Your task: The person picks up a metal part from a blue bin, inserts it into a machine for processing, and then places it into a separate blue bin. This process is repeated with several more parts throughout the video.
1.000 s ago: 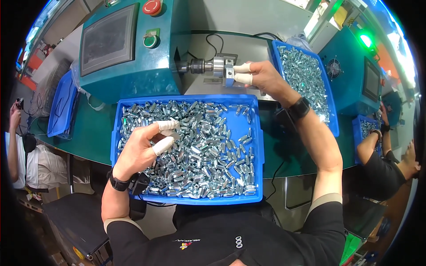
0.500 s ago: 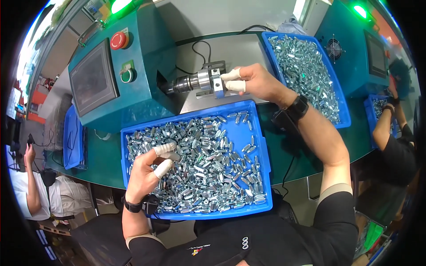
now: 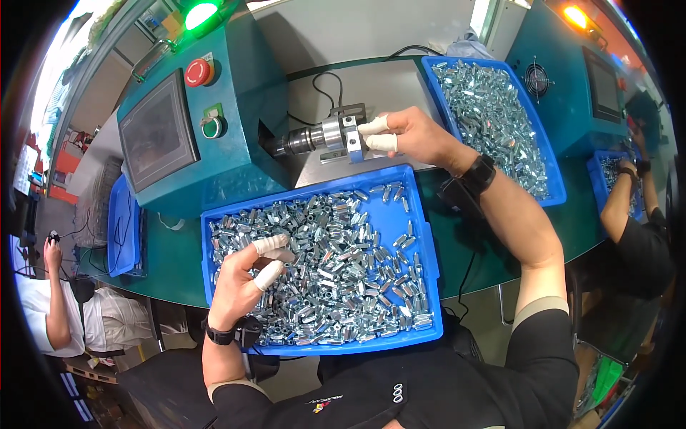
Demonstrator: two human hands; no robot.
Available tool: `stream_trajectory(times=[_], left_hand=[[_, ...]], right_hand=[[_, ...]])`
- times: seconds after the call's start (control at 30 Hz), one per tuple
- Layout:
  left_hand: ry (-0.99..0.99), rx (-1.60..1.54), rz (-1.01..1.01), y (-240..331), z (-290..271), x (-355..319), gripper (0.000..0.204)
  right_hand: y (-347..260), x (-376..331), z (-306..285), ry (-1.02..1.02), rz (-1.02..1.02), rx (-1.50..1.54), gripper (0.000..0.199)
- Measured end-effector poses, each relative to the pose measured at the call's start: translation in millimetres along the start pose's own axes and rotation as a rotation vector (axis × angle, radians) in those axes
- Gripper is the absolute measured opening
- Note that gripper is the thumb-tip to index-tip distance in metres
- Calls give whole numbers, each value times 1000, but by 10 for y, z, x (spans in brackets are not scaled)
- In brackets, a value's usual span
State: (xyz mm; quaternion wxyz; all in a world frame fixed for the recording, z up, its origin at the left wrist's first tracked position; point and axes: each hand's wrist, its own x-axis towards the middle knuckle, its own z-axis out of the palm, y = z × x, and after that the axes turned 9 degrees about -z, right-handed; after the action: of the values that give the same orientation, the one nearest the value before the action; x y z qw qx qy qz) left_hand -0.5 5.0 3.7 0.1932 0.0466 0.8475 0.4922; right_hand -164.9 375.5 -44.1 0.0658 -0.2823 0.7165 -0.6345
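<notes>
My right hand [image 3: 421, 137], with pale finger covers on thumb and forefinger, reaches to the open end of a metal chuck [image 3: 341, 137] on the machine's shaft. Its fingertips close in against the chuck's face; whatever sits between them is too small or hidden to make out. Over the left part of a blue tray [image 3: 427, 268] hovers my left hand [image 3: 243, 282], also wearing finger covers. Thumb and forefinger stand apart there, and no part shows between them. Many small hexagonal metal standoffs [image 3: 336, 286] fill the tray.
The teal machine [image 3: 236, 86] carries a screen [image 3: 157, 132], a red stop button [image 3: 199, 72] and a green button [image 3: 211, 127]. Another blue tray [image 3: 559, 179] of metal parts stands to the right. People work at both sides, near a second teal machine [image 3: 564, 86].
The view has shifted slightly. Both my hands keep nearly the same places over the tray and at the chuck. The lamp on the right-hand machine has turned from green to orange.
</notes>
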Motion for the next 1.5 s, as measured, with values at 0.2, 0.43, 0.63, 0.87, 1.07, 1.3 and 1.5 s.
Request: stream_trajectory(times=[0.2, 0.43, 0.63, 0.87, 1.07, 1.3, 1.5], left_hand=[[-5, -19, 17, 20, 12, -31, 40], [-3, -54, 91, -71, -19, -58, 39], [-26, -65, 97, -91, -26, -79, 37], [-41, -72, 109, -77, 31, -50, 37], [-35, -57, 121, -159, 3, -64, 37], [-45, -13, 153, -30, -48, 7, 38], [-11, 42, 156, -142, -77, -90, 39]], right_hand=[[-90, -4, -34, -19, 74, -3, 31], [-130, -9, -216, 241, 337, -164, 35], [-463, 110, 118, 272, 171, -651, 54], [-678, 149, 204, 164, 90, -1120, 60], [-736, -154, -141, 229, 160, -1203, 59], [-867, -888, -648, 273, 179, -1608, 50], [-717, -917, 603, -438, -257, -1110, 26]])
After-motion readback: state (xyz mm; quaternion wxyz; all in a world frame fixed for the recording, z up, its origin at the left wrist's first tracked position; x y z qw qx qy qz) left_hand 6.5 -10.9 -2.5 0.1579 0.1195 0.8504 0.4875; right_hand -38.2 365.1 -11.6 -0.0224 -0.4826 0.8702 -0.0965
